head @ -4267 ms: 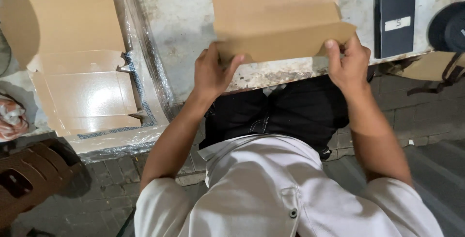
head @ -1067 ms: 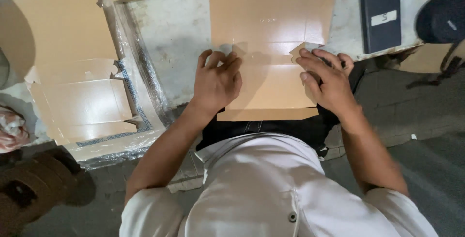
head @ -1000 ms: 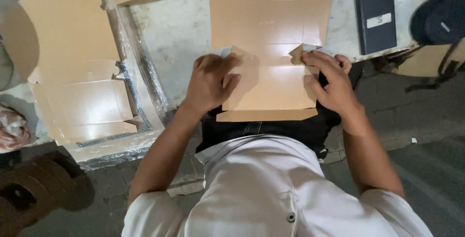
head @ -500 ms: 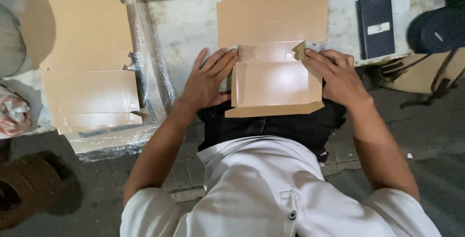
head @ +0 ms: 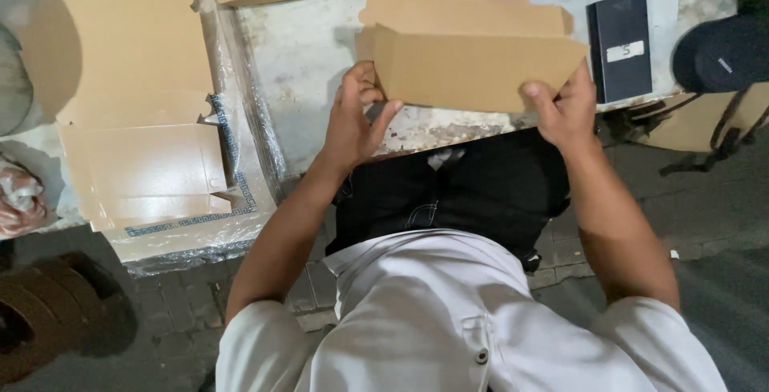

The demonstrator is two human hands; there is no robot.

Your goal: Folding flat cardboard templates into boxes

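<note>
both hands (head: 360,116) (head: 565,108) clamped on cardboard box blank (head: 473,68) | held over worn table (head: 304,56) edge | dark booklet (head: 621,44) near right hand

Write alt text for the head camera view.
Both hands, left hand and right hand, hold a half-folded brown cardboard box upright at the edge of a worn table. A stack of flat cardboard lies left; a dark booklet right.

Left hand (head: 356,120) fingers curled, right hand (head: 565,108) pinching — both forearms extended forward, elbows bent
</note>
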